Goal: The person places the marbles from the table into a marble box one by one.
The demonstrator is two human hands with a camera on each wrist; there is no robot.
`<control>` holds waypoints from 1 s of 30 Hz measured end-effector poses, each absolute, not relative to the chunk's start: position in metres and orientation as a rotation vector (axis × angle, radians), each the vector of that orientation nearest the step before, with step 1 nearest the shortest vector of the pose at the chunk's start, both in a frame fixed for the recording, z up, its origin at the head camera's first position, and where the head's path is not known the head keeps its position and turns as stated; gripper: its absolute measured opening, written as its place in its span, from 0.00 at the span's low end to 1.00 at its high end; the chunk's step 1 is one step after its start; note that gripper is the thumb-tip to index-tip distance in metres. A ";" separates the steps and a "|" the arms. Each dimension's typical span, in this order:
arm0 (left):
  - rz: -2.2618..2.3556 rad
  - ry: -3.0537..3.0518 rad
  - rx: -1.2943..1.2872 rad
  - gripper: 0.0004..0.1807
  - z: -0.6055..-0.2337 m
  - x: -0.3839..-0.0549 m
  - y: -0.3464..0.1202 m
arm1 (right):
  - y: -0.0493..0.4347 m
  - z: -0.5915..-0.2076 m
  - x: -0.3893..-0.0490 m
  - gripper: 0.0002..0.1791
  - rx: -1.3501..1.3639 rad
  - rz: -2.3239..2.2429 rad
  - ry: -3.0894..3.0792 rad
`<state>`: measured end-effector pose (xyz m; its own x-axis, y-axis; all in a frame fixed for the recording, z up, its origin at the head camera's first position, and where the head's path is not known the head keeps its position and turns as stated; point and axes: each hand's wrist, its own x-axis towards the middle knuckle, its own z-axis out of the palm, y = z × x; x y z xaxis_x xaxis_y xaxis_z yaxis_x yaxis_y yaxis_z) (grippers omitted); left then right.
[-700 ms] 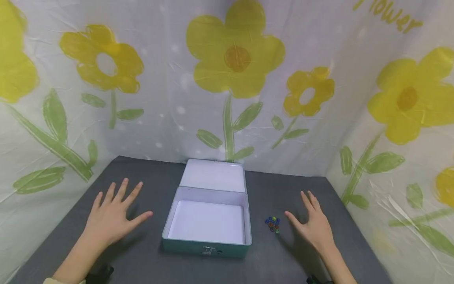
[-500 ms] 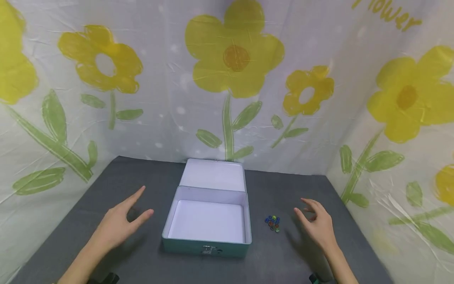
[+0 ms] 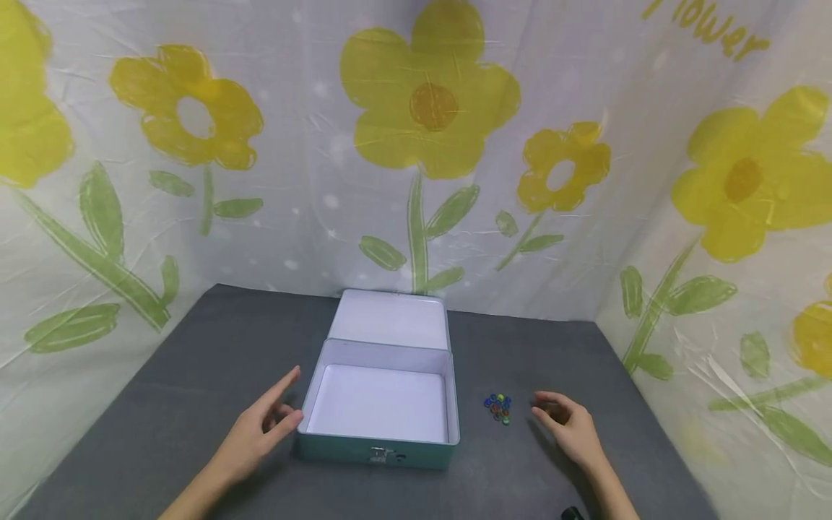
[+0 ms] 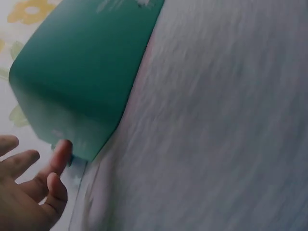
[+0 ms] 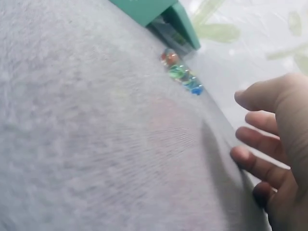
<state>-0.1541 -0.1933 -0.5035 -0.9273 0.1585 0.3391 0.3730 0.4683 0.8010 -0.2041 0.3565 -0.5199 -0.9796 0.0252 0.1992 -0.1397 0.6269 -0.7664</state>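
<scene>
A green tin box [image 3: 373,451] with a white inside stands on the dark table, its hinged lid [image 3: 393,318] laid back behind it. My left hand [image 3: 256,433] is at the box's left side, thumb and index finger stretched toward the rim, holding nothing. In the left wrist view its fingers overlap the green box wall [image 4: 72,86]. To the right of the box lies a small cluster of glass marbles [image 3: 499,408], blue, green, yellow and orange. My right hand [image 3: 572,427] hovers just right of the marbles, fingers loosely bent with a gap to the thumb, holding nothing.
The dark grey tabletop [image 3: 195,361] runs back to a white cloth backdrop [image 3: 292,217] with painted yellow flowers. That cloth also closes off the left and right sides. A black strap piece [image 3: 572,513] shows by the right wrist.
My left hand has moved right, from spread fingers to beside the box. The right hand has come lower and its fingers have bent inward. Box and marbles stay put.
</scene>
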 end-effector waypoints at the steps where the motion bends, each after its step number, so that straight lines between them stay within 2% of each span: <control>1: -1.454 -2.500 -0.464 0.37 -0.505 -0.153 -0.192 | 0.355 -0.522 -0.205 0.18 0.122 1.286 -2.648; 11: -1.405 -2.523 -0.462 0.46 -0.517 -0.151 -0.184 | 0.344 -0.528 -0.213 0.19 0.374 1.145 -2.581; 30: -1.438 -2.558 -0.452 0.45 -0.522 -0.154 -0.186 | 0.334 -0.533 -0.223 0.13 0.289 1.158 -2.678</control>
